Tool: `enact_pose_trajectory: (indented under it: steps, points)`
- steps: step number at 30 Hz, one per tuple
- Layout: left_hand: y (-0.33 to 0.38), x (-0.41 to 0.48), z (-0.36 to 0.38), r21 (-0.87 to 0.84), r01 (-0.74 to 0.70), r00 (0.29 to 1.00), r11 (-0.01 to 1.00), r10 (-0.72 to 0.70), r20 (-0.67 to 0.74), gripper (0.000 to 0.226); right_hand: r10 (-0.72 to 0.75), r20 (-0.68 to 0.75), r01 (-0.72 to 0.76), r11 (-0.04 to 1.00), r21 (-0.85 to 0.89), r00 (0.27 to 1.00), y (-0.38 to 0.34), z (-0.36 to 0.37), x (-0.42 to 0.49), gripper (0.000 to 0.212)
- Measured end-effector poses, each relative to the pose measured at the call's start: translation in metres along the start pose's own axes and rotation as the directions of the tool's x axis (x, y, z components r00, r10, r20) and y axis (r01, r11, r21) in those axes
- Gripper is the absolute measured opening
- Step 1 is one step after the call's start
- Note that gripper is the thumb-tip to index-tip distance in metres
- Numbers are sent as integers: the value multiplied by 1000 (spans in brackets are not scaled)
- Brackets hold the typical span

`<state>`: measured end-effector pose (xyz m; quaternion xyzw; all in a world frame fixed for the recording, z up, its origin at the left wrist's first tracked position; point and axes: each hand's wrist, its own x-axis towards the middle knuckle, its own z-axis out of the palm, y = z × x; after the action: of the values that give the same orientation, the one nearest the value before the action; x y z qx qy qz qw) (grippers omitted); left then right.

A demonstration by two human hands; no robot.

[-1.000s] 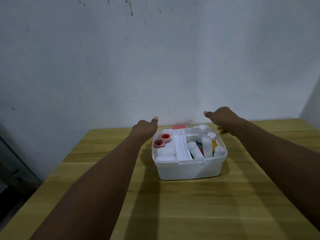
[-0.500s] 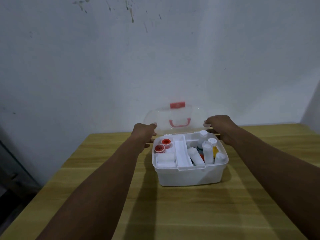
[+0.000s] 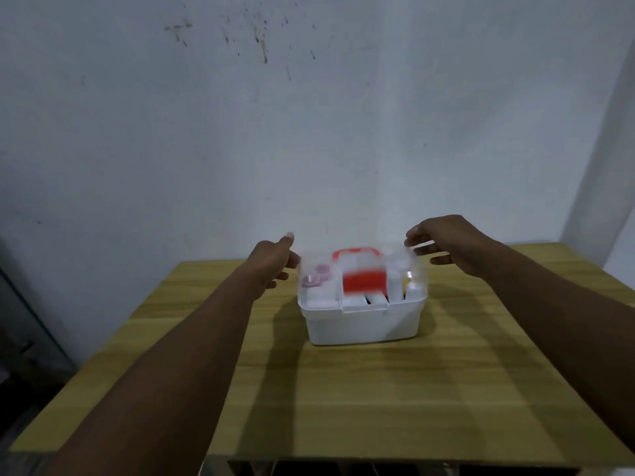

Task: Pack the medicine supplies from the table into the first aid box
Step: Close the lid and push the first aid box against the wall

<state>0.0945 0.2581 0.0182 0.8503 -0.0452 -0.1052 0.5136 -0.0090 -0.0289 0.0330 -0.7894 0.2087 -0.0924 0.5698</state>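
Note:
The white first aid box (image 3: 364,324) stands on the wooden table (image 3: 343,407) at its far middle. Its clear lid (image 3: 417,274), with a red handle (image 3: 357,254) and a red latch (image 3: 364,281), lies blurred low over the box. Through the lid I see red-capped rolls (image 3: 318,274) on the left and white bottles (image 3: 395,283) on the right. My left hand (image 3: 273,264) is at the lid's left edge, thumb up and fingers loose. My right hand (image 3: 450,245) hovers at the lid's back right corner with its fingers spread.
A stained pale wall rises right behind the table. The table's left edge drops to a dark area with a grey panel (image 3: 20,324). The table's front edge is near the bottom of the view.
The lid, lying flat behind the box one second ago and held upright half a second ago, has swung forward and down over the box. Both hands have loosened from it.

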Motion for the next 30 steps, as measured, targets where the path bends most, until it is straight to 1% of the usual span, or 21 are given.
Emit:
enact_pose_trajectory:
  steps: [2,3,5,6,8,11,14,16,18,21,24,25,26,28,29,30]
  points:
    - [-3,-6,0,68,-23,999,997,21,27,50,-50,50,55,993,-104,997,4,0,-7,20]
    - [-3,-9,1,89,-32,999,996,28,40,48,-86,71,96,985,-144,994,6,2,-10,22]
    - [-4,-13,4,123,-56,996,991,46,81,49,-161,109,183,956,-231,981,9,7,-16,32]
    - [-4,-14,7,142,-68,993,988,54,101,52,-191,126,220,930,-294,974,10,11,-17,41]
    - [-6,-18,11,193,-84,991,978,63,115,57,-223,160,271,866,-421,962,13,18,-19,65]
    - [-10,-20,14,219,-91,991,971,66,119,65,-204,219,291,805,-516,954,14,24,-24,102]
    - [-15,-19,17,155,-72,988,985,49,149,69,-149,273,296,700,-650,950,13,31,-32,123]
    - [-18,-17,18,108,-58,986,993,40,161,70,-139,268,296,608,-737,953,17,40,-37,132]
    - [-19,-15,19,92,-52,985,994,36,168,70,-176,234,293,557,-777,956,23,48,-40,138]
    - [-19,-13,18,81,-49,984,996,34,176,69,-266,180,303,559,-772,947,33,53,-41,138]
    - [-20,-13,17,56,-46,984,997,35,177,70,-308,183,330,544,-771,934,37,53,-39,136]
    - [-20,-14,17,53,-41,984,998,31,176,72,-314,188,342,564,-752,931,38,52,-38,136]
    - [-20,-15,16,54,-31,983,998,21,182,73,-320,184,352,619,-702,929,39,50,-37,138]
    - [-26,-19,17,52,-6,972,999,-6,233,72,-312,110,324,808,-492,944,45,44,-35,133]
    - [-30,-21,18,35,5,966,999,-14,258,73,-280,48,278,889,-365,959,50,41,-35,125]
    - [-36,-21,20,-1,13,964,1000,-12,267,78,-227,-4,218,942,-255,974,54,39,-36,116]
